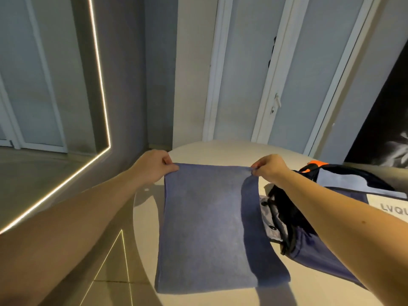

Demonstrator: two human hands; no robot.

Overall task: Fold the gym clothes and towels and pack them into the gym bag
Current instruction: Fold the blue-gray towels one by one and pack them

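A blue-grey towel [205, 226] hangs stretched in front of me above a round beige table [220, 151]. My left hand [154, 165] pinches its upper left corner. My right hand [270, 168] pinches the upper right corner. The towel's lower end reaches down near the table's front. To the right lies a navy gym bag [344, 219] with black lining, orange trim and a white label. Its mouth is open toward the towel, and my right forearm crosses over it.
A grey wall with a lit strip [99, 69] stands to the left. White door frames [273, 102] are behind the table. Tiled floor [110, 272] shows left of the table's edge. A dark picture [388, 129] is at the far right.
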